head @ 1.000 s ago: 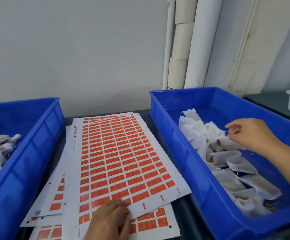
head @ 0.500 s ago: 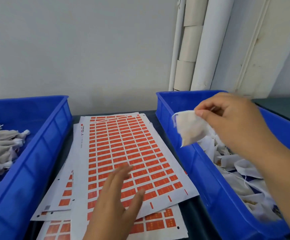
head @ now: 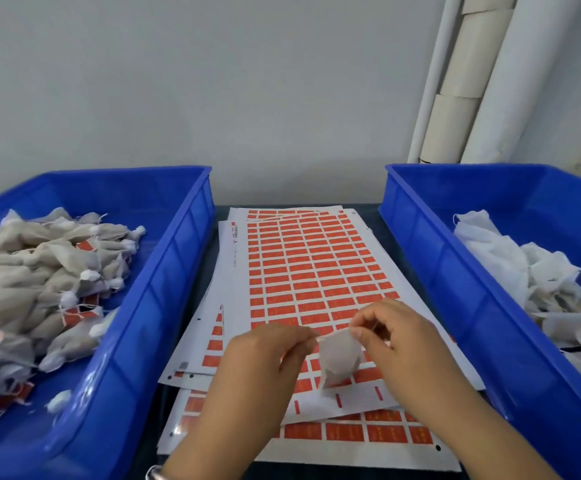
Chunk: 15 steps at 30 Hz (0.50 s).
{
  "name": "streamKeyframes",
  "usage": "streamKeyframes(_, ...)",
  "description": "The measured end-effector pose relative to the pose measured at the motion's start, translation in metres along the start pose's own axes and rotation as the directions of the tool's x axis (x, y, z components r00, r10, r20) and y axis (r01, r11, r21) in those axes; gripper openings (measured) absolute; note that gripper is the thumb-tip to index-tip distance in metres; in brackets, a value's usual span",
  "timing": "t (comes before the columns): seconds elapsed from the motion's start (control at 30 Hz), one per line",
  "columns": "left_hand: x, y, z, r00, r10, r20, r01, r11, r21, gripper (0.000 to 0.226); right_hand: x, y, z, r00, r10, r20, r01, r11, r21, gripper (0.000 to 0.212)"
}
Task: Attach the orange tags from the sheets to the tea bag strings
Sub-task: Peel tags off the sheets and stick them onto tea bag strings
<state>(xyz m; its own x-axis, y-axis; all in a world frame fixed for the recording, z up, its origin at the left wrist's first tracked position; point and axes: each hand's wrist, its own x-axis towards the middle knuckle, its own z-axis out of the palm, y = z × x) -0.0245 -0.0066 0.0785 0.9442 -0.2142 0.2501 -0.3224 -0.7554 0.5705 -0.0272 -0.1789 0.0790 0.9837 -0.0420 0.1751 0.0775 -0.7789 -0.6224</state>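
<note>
Tea bag [head: 339, 358] hangs over the tag sheets [head: 313, 271], pinched between left hand [head: 265, 362] and right hand [head: 396, 337].

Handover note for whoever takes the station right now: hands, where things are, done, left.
Left hand and right hand pinch one tea bag between them, above the tag sheets.
Sheets: stacked in the middle, top one nearly full of orange tags.
Left bin: filled bags, several with orange tags on.
Right bin: white bags with no tags visible.
Done: the pile in the left bin. Left: tag the held bag, then the right bin's pile.
</note>
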Motion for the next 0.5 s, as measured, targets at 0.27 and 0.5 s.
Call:
streamKeyframes(0.27,-0.002,-0.012,0.014,0.993,0.097,-0.074,-0.090,0.991,0.098,0.023,-0.003,0.006,0.032,0.997,-0.068,0.031,0.070,0.996,-0.049,0.017)
streamKeyframes(0.5,-0.003,-0.006,0.011,0.982,0.116,-0.150,-0.106,0.992,0.070,0.015,0.000,-0.002,0.032,0.989,-0.150,-0.018,0.150,0.989,0.002,0.009)
